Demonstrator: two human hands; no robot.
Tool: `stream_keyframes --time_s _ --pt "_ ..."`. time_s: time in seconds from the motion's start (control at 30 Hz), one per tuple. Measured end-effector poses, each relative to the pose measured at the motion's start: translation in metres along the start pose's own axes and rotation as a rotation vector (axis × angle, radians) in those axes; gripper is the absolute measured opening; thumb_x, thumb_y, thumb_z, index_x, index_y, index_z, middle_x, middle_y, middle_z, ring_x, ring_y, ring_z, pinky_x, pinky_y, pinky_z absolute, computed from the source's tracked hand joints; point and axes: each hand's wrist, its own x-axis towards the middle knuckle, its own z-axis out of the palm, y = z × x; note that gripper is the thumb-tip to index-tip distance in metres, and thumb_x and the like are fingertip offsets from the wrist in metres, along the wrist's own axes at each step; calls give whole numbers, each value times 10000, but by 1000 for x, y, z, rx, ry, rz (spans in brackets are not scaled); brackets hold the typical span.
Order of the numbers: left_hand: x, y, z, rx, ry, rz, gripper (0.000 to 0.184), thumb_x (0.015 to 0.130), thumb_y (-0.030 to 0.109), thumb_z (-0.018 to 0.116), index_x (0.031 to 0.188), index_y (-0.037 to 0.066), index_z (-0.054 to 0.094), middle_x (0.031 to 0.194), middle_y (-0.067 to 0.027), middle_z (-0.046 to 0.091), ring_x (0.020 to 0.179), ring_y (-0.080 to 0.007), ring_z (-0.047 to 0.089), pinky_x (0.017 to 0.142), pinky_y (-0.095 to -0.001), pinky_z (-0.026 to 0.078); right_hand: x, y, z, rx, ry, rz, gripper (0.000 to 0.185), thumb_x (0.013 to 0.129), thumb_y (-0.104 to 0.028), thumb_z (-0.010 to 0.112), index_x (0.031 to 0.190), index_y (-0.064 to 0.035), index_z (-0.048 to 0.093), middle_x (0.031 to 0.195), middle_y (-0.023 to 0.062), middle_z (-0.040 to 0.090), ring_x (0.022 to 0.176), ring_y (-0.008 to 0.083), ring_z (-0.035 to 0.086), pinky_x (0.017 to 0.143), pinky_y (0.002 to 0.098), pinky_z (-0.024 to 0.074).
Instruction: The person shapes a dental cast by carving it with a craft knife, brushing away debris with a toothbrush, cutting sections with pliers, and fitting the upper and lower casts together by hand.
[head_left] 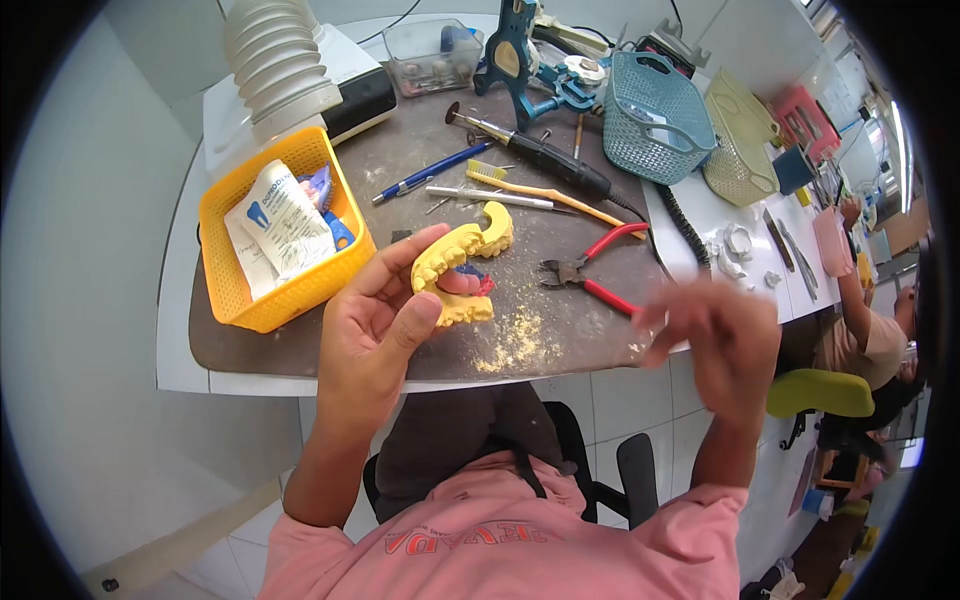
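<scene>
Between the thumb and fingers of my left hand (370,325) is a yellow dental cast (432,262), an arch with teeth, held above the brown mat. Another yellow cast piece (497,228) shows just behind it. A small red and blue item (486,285) is partly visible inside the arch. My right hand (715,335) is raised at the mat's right front edge, blurred by motion, and its fingers are too smeared to read. Red-handled pliers (612,293) lie on the mat close to it. Yellow crumbs (518,340) are scattered beside the cast.
A yellow basket (352,268) with packets stands at the left. Behind lie a blue pen (430,174), a toothbrush (540,190) and a rotary handpiece (545,158). Teal basket (658,118) and cream basket (738,140) stand at back right. Another person (870,335) is at far right.
</scene>
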Motion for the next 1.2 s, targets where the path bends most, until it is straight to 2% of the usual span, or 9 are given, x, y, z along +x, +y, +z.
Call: stream_keyframes --time_s 0.07,0.27,0.5,0.57,0.67,0.77,0.87,1.0,1.2 --pt "1 -2 0 4 28 -24 571 985 201 651 1437 -72 433 1159 -150 654 1175 -266 637 998 -411 549 42 1 2 -392 57 -224 105 936 -51 623 943 -6 717 842 79 707 741 202 709 633 305 538" --pt "1 -3 -1 -15 52 -25 568 971 154 664 1429 -87 431 1256 -206 635 1216 -286 615 1041 -428 516 96 48 31 -1026 -123 -281 135 917 -120 645 861 -8 697 890 101 634 890 259 640 781 395 516" --pt "1 -5 -1 -42 46 22 567 956 126 678 1423 -92 442 1298 -226 615 1227 -296 610 1066 -425 490 96 42 38 -900 -41 -232 118 968 -101 577 981 -19 661 891 129 632 867 284 638 755 396 508" --pt "1 -5 -1 -39 52 30 564 952 121 682 1419 -94 449 1300 -224 615 1225 -292 612 1069 -424 484 98 38 39 -521 136 -176 107 985 -95 556 1022 -24 627 841 132 610 777 300 627 709 400 494" --pt "1 -6 -2 -25 62 52 569 932 110 709 1403 -102 471 1296 -214 622 1216 -283 619 1069 -415 480 86 17 38 -381 149 -260 74 967 -89 585 968 -29 628 794 127 590 675 309 600 632 401 480" --pt "-1 -6 -4 1 97 19 585 904 93 741 1397 -97 489 1274 -193 637 1194 -265 629 1056 -397 489 70 -4 35 -408 -136 -438 57 938 -83 625 939 -35 654 771 113 584 623 300 578 572 393 467" --pt "-3 -4 1 -54 101 38 550 915 16 714 1420 -48 505 1262 -124 648 1150 -151 621 1019 -297 491 61 1 37 -552 -216 -456 64 907 -100 674 927 -40 676 772 110 592 567 279 564 537 377 447" --pt "-3 -3 -1 -20 98 52 550 917 18 713 1420 -52 503 1267 -127 646 1150 -155 624 1022 -299 489 76 39 15 -695 179 -342 88 881 -100 705 934 -30 710 734 93 607 542 237 569 505 350 433" --pt "-1 -8 -4 -64 34 75 514 977 86 653 1424 -84 466 1207 -117 647 1120 -185 647 1010 -321 517 53 0 43 -447 -49 -484 97 863 -89 716 935 -24 721 703 83 591 523 214 554 493 347 427"
